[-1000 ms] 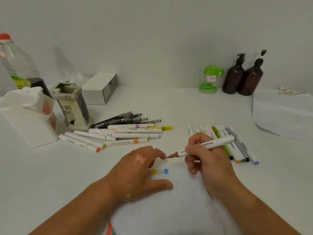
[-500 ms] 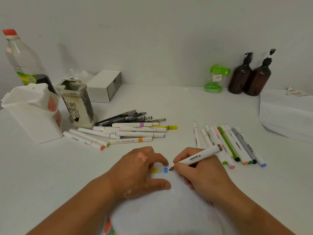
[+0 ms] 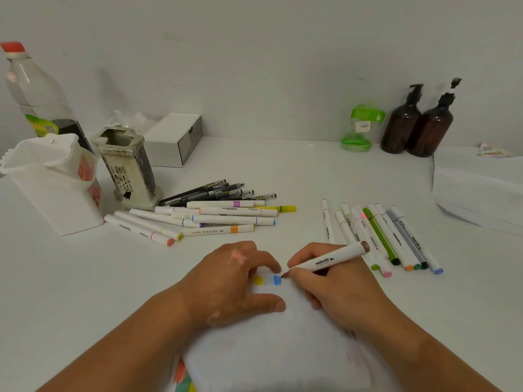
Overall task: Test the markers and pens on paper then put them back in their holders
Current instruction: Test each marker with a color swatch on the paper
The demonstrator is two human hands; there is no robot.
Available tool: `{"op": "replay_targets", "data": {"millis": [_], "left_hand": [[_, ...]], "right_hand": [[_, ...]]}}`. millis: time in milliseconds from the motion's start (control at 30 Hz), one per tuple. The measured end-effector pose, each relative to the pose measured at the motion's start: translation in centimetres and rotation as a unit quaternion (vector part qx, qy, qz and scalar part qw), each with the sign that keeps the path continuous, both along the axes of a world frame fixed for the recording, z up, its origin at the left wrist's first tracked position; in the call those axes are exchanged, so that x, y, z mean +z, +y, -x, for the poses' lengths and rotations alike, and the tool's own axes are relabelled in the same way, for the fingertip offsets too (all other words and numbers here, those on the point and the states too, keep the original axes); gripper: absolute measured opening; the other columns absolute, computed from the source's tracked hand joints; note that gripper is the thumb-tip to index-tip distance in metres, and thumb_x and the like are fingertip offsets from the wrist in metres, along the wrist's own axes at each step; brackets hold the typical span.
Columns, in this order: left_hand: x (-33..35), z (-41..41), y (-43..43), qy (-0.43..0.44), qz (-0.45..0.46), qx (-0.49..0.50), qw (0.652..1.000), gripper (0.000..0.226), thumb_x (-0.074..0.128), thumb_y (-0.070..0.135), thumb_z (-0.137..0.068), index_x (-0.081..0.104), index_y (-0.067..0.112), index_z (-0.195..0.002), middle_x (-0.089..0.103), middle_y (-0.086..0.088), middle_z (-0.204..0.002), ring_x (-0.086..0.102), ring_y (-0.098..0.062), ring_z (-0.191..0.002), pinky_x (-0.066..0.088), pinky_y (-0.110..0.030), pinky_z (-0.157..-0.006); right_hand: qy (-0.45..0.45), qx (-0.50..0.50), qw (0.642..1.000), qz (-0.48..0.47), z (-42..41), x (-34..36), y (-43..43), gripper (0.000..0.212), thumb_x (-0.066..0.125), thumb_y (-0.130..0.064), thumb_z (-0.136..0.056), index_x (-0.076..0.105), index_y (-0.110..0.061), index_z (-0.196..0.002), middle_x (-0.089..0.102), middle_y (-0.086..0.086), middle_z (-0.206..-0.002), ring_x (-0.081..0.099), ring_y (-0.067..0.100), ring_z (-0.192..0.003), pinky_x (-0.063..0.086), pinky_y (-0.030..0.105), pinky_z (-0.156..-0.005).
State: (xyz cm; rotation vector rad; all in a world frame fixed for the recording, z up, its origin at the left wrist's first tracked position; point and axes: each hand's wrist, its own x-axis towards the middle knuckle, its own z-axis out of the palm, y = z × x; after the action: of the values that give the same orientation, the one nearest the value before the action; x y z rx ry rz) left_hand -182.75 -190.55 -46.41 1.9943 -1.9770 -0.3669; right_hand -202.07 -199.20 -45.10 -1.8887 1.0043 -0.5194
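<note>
Two bare hands at work on one white sheet of paper [image 3: 268, 349], flat on a white table [image 3: 85, 278]. Left hand [image 3: 235, 281] laid flat on the sheet, fingers straight and spread, holding nothing. Right hand [image 3: 334, 290] curled round one marker [image 3: 328, 261], pinched near its tip.

White barrel, the word MARKER in black, brown end cap pointing up and right. Dark brown nib touching the paper just right of three small colour swatches [image 3: 268, 280]: yellow, pale blue, blue.

Right of the hands, a row of markers [image 3: 390, 236], about nine, side by side, exact count lost in the overlap. Farther back on the left, a loose pile of white markers [image 3: 232, 219], about eight, with about five dark pens [image 3: 215, 190] behind.

Two upright holders beside that pile: one white plastic holder [image 3: 51, 193], one square mottled holder [image 3: 130, 171] with black characters.

Along the wall: two brown pump bottles [image 3: 402, 123], one green container [image 3: 359, 128], one white box [image 3: 172, 137], one clear bottle [image 3: 34, 89] with a red cap.
</note>
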Motion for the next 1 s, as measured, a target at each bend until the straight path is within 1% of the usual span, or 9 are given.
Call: {"op": "replay_targets", "data": {"millis": [100,233,367,500,600,700,900,933,1000], "left_hand": [[0.0,-0.01,-0.01,-0.001,0.002,0.001,1.0,0.061,0.058,0.084,-0.068,0.053,0.053,-0.12,0.048,0.022,-0.085,0.048,0.002,-0.081,0.034,-0.015,-0.066],[0.04,0.0,-0.01,-0.003,0.0,0.0,1.0,0.06,0.058,0.084,-0.069,0.053,0.053,-0.12,0.048,0.02,-0.085,0.049,-0.001,-0.081,0.033,-0.015,-0.066],[0.02,-0.01,0.01,-0.002,0.002,0.001,1.0,0.061,0.058,0.084,-0.069,0.053,0.052,-0.12,0.048,0.022,-0.085,0.048,0.002,-0.08,0.033,-0.015,-0.066],[0.05,0.03,-0.02,-0.006,0.0,0.001,1.0,0.06,0.059,0.084,-0.069,0.053,0.053,-0.12,0.048,0.021,-0.086,0.048,0.001,-0.081,0.033,-0.014,-0.065],[0.09,0.06,-0.04,-0.005,-0.002,0.002,1.0,0.061,0.059,0.083,-0.069,0.053,0.052,-0.121,0.048,0.022,-0.086,0.047,0.002,-0.08,0.032,-0.014,-0.065],[0.09,0.05,-0.03,-0.007,0.004,0.0,1.0,0.061,0.059,0.083,-0.068,0.054,0.052,-0.12,0.048,0.022,-0.085,0.047,0.003,-0.079,0.033,-0.014,-0.065],[0.02,0.02,-0.04,-0.011,0.002,0.001,1.0,0.061,0.059,0.083,-0.068,0.053,0.052,-0.119,0.048,0.021,-0.084,0.047,0.003,-0.078,0.033,-0.014,-0.065],[0.02,0.02,-0.02,-0.013,0.001,0.0,1.0,0.061,0.059,0.083,-0.068,0.053,0.051,-0.12,0.048,0.021,-0.084,0.047,0.003,-0.079,0.033,-0.013,-0.065],[0.1,0.01,0.07,-0.01,0.005,0.002,1.0,0.064,0.06,0.083,-0.069,0.05,0.052,-0.124,0.047,0.021,-0.085,0.047,0.004,-0.081,0.033,-0.012,-0.066]], "right_hand": [[0.011,0.006,1.0,-0.003,-0.01,0.05,-0.02,0.014,0.073,-0.022,-0.083,0.072,-0.034,-0.077,0.067,-0.007,-0.057,0.061,0.003,-0.048,0.046,0.013,-0.047],[0.0,0.001,1.0,-0.003,0.09,0.13,0.01,0.013,0.072,-0.02,-0.084,0.072,-0.031,-0.077,0.067,-0.004,-0.056,0.06,0.005,-0.046,0.045,0.015,-0.046],[0.005,-0.003,1.0,0.001,0.01,0.16,-0.02,0.012,0.072,-0.02,-0.084,0.071,-0.03,-0.078,0.067,-0.004,-0.056,0.06,0.005,-0.045,0.045,0.014,-0.046],[0.013,0.002,1.0,0.002,0.0,0.1,-0.02,0.015,0.071,-0.02,-0.083,0.071,-0.033,-0.075,0.066,-0.004,-0.056,0.059,0.004,-0.045,0.045,0.014,-0.046],[0.006,-0.012,1.0,0.003,0.01,0.05,-0.1,0.012,0.072,-0.022,-0.085,0.07,-0.031,-0.078,0.067,-0.005,-0.057,0.061,0.005,-0.045,0.046,0.013,-0.046],[0.01,-0.006,1.0,0.002,0.05,0.01,-0.11,0.014,0.071,-0.021,-0.084,0.07,-0.032,-0.076,0.066,-0.004,-0.054,0.059,0.005,-0.043,0.044,0.014,-0.044],[0.008,-0.007,1.0,0.007,0.04,-0.1,-0.18,0.012,0.072,-0.02,-0.084,0.07,-0.029,-0.075,0.065,-0.007,-0.054,0.058,0.003,-0.044,0.044,0.012,-0.045],[0.001,-0.01,1.0,0.004,0.06,-0.06,-0.16,0.013,0.072,-0.019,-0.084,0.071,-0.028,-0.075,0.065,-0.006,-0.053,0.057,0.003,-0.044,0.044,0.013,-0.045],[-0.048,-0.031,0.998,-0.024,0.13,0.02,-0.25,0.016,0.071,-0.014,-0.085,0.072,-0.025,-0.075,0.064,-0.003,-0.053,0.056,0.005,-0.044,0.045,0.016,-0.045]]}}
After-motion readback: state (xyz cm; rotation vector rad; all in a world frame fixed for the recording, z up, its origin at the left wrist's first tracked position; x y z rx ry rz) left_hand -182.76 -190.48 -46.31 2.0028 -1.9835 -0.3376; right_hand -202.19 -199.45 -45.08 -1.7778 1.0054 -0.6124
